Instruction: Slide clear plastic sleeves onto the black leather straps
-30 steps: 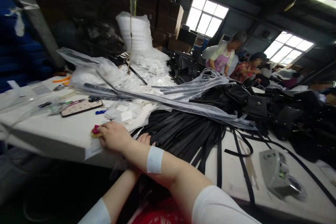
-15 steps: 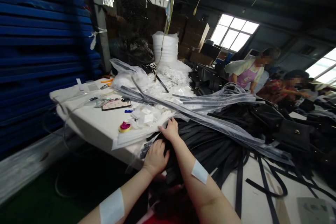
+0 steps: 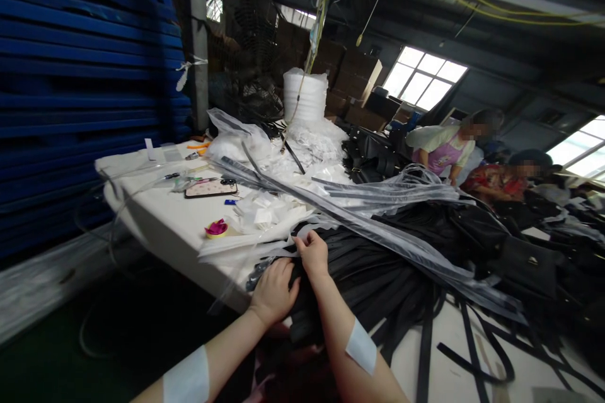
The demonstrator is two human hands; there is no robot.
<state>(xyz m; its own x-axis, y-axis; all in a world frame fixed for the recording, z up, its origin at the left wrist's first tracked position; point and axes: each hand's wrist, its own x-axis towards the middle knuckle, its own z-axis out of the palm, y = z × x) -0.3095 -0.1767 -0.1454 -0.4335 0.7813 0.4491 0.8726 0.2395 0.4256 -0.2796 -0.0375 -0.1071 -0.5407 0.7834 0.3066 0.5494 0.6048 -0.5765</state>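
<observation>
Black straps (image 3: 352, 267): piled along the table (image 3: 163, 217)'s near edge, flat, narrow, dull-surfaced
Strap handling: probably light singly, weightier bunched; soft, bendy, likely to slide and tangle
Strap hold: best gathered several together, close to the ends at the near edge
White film (image 3: 241, 247): thin, limp, wrinkled, left of the pile, reaching the near edge; likely easy to tear
Left hand (image 3: 275, 291): fingers bent over straps; firmness of grip hidden, cannot tell
Right hand (image 3: 314, 258): thumb and forefinger curled at film; pinching or merely touching, cannot tell
Clear sleeves (image 3: 350, 214): long, glossy, creased, slanting over the pile
</observation>
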